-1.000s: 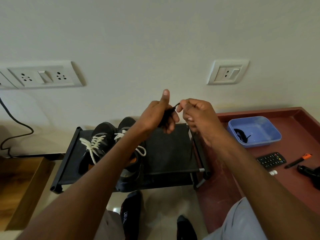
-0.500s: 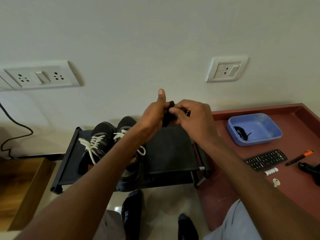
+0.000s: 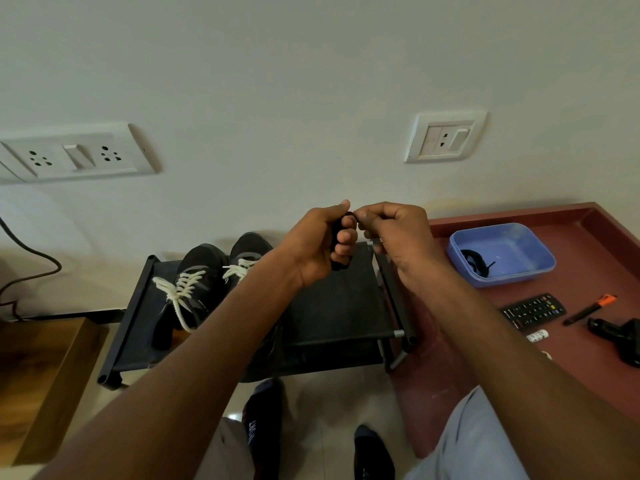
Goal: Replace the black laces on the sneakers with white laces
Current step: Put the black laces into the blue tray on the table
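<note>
Left hand (image 3: 320,244) clenches the bundled black lace (image 3: 335,237) while right hand (image 3: 391,233) pinches its end, likely winding it compactly for the blue tub (image 3: 533,268).

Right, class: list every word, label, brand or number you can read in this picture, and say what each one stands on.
None can be read for certain.
Sock: pale lettering, too blurred to read.
Left sneaker: small side mark, too small to read.
Remote control: button markings, too small to read.
Small white tube beside the remote: print, blurred.
Wall sockets: no text visible.
</note>
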A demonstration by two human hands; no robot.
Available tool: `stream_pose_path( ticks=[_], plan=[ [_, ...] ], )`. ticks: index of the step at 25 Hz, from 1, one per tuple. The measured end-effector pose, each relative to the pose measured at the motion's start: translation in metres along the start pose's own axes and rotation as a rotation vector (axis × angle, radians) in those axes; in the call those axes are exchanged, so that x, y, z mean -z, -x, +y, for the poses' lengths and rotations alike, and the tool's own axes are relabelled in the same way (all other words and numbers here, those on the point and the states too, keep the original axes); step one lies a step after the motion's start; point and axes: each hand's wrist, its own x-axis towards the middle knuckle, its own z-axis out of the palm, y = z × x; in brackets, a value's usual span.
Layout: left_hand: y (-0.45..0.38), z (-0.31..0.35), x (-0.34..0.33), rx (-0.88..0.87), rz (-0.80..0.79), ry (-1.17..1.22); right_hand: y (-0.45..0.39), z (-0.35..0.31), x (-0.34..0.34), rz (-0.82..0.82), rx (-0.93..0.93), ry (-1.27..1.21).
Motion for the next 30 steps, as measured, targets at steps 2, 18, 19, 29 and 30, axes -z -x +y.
stream_pose_path(
  ticks=[2,18,19,29,30],
  plan=[
    [-0.004,-0.001,0.002,0.015,-0.054,0.234,0.002,0.001,-0.002,-0.072,-0.052,-0.084],
    [-0.038,-0.006,-0.036,-0.041,-0.064,-0.082,0.0,0.011,0.041,0.15,-0.06,-0.174],
    [-0.041,-0.008,-0.043,-0.05,-0.054,-0.125,-0.001,0.015,0.048,0.171,-0.051,-0.151],
    [-0.117,-0.054,-0.138,-0.274,0.058,-0.596,-0.048,0.08,0.204,0.541,-0.148,-0.074],
    [-0.128,-0.062,-0.147,-0.323,0.042,-0.727,-0.059,0.088,0.219,0.56,-0.181,-0.018]
  ],
)
